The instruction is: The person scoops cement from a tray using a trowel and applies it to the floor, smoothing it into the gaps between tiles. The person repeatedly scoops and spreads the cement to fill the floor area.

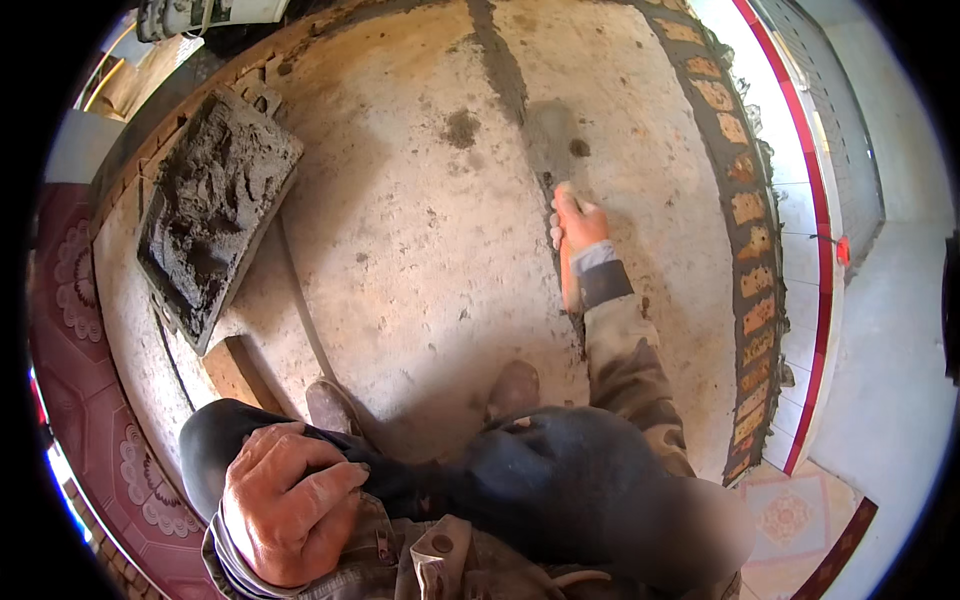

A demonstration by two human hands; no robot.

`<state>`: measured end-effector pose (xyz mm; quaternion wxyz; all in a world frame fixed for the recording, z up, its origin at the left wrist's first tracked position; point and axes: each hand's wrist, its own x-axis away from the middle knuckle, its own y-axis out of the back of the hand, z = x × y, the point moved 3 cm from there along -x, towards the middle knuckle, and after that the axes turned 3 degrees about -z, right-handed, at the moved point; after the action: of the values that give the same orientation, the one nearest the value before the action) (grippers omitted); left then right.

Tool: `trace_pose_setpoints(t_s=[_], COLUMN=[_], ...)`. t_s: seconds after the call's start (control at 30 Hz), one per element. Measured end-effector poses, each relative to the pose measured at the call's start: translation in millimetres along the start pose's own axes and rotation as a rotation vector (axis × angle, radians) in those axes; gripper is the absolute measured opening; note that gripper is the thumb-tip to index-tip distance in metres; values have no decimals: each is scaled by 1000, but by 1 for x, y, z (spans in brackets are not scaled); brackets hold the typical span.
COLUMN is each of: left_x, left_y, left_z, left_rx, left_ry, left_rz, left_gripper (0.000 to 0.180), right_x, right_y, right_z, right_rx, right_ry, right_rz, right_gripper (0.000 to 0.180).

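Rough concrete slab (420,230) fills the view, seen from above by a crouching person. Beyond the slab's right edge runs a course of orange bricks (752,250) set in dark mortar, then a white tiled surface with a red stripe (822,300). Near the slab's upper left corner lies a flat board (215,215) heaped with grey mortar. A dark wet mortar line (500,60) crosses the slab from its far edge toward its middle.

Right hand (577,225) is closed around the handle of a trowel (553,140), whose blade lies flat on the slab at the near end of that mortar line. Left hand (285,500) rests palm down on the person's knee at the slab's near edge, fingers loosely curled and holding nothing. Two shoes (515,385) stand on the slab just beyond the knees.
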<state>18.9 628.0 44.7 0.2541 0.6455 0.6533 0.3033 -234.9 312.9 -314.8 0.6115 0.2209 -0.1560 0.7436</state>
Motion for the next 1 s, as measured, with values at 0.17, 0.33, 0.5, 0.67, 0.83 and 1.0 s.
trace_pose_setpoints(t_s=[0.17,0.33,0.5,0.67,0.83,1.0], left_x=[3,8,20,19,22,21], left_y=[0,4,5,5,7,2], left_z=[4,7,15,16,16,17], left_rx=[22,70,106,119,130,108], left_ry=[-110,-147,-143,-212,-186,-196], left_rz=[4,20,29,-10,7,17], left_gripper=[29,28,27,30,31,32], right_x=[41,129,200,279,330,343], right_y=[43,82,114,158,166,169], right_z=[-38,-74,-136,-177,-201,-208], right_rx=[82,181,299,352,359,408], right_ry=[-108,-264,-144,-241,-305,-296], right_rz=[-36,-186,-215,-350,-423,-474], right_gripper=[49,47,35,39,43,48])
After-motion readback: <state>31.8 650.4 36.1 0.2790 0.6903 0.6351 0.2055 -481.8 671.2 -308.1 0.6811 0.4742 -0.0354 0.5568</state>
